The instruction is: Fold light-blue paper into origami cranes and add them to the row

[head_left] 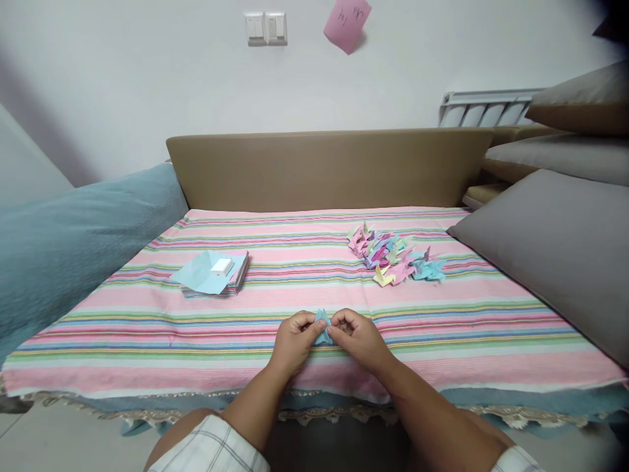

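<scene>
Near the front of the striped cloth [196,335], blue paper [323,337] is pinched by both left hand [295,337] and right hand [361,337]; its folds could be torn by uneven pulling.

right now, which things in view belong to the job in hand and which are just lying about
Likely the job:
folded blue paper, in left hand and right hand
paper stack
folded paper pieces

Likely incidental:
small white object on the stack
gray cushion
pink note
</scene>
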Motion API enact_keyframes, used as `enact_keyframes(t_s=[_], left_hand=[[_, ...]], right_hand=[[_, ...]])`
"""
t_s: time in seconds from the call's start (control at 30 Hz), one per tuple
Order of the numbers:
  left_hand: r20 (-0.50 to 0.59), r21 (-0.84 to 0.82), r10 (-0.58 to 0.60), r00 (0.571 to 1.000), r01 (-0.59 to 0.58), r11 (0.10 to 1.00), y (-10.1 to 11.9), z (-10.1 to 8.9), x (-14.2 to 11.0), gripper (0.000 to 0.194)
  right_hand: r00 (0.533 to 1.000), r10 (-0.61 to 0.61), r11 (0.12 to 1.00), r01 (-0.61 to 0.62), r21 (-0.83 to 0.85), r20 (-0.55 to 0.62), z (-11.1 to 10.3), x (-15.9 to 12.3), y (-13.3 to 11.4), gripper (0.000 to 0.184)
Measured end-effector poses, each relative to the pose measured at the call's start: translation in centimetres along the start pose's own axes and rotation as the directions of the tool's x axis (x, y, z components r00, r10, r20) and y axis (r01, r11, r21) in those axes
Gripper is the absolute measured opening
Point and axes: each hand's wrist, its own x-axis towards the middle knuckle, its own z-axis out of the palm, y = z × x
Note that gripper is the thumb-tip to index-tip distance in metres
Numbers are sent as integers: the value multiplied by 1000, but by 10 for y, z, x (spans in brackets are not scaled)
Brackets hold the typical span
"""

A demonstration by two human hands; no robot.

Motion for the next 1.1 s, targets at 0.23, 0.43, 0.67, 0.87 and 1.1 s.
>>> enact_keyframes(t_s=[0.23,0.43,0.67,0.87,1.1], left_hand=[[26,-62,-57,998,58,996,-1,0,0,24],[48,-150,-116,992,122,981,-3,1,0,32],[53,-187,-137,989,145,972,-7,3,-1,32],[19,-245,-151,988,151,958,-7,7,-1,31],[19,-431,-213,977,200,880,-11,14,-2,28]], right_hand=[[999,-10,1000,11,-26,43,-3,0,-1,17],[998,-12,998,16,-63,63,-4,1,0,14],[996,-25,996,32,-87,81,-3,2,2,12],[996,-19,994,28,-104,84,-2,1,1,14],[998,-37,995,42,-88,60,4,-1,-1,15]])
